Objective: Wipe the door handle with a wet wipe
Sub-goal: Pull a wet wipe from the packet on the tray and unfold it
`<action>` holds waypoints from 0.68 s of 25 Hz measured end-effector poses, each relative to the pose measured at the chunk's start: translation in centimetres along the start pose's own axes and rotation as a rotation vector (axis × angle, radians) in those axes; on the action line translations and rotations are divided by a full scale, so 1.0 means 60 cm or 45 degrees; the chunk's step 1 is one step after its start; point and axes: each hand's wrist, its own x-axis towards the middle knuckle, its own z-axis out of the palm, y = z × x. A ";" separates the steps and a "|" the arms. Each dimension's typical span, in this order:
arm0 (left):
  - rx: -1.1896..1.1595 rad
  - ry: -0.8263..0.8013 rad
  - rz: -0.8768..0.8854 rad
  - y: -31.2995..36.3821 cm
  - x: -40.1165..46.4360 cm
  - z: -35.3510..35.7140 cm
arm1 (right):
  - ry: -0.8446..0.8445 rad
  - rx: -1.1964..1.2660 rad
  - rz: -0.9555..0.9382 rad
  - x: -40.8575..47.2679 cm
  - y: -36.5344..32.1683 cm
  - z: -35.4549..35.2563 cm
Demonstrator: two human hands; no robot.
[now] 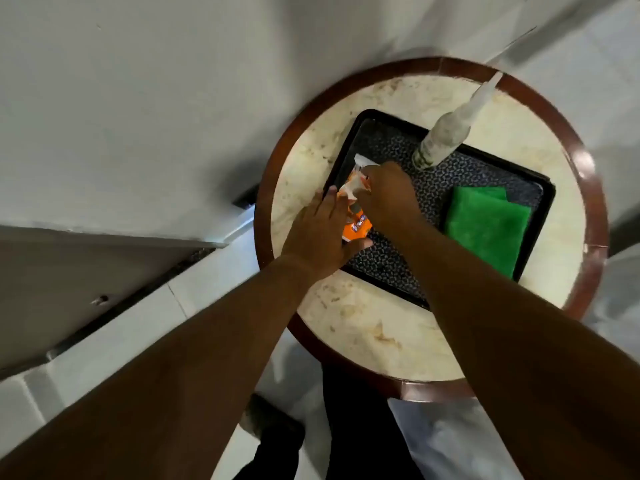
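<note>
No readable text anywhere: print on the orange wipe pack (356, 227), at nine o'clock in the tray (533, 188), blurred past reading, and green marks on the tube (441, 140) at twelve o'clock likewise illegible.

I'm looking down on a round surface (363, 327), pale mottled stone ringed by a dark reddish-brown rim (585, 188). Around it runs light tiled floor (114, 344), glossy and catching soft light. A plain whitish wall (138, 98) fills the upper left. Below it, a grey door edge (69, 271) angles across, with a dark gap along its bottom.
</note>
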 end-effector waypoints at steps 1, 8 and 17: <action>0.050 -0.022 0.023 -0.002 0.012 0.012 | 0.032 -0.028 -0.031 0.007 0.006 0.007; 0.185 -0.158 -0.032 -0.006 0.028 0.031 | 0.175 1.289 0.652 -0.024 -0.008 -0.023; -1.058 0.310 -0.465 0.026 -0.072 -0.182 | 0.074 1.410 0.499 -0.135 -0.155 -0.108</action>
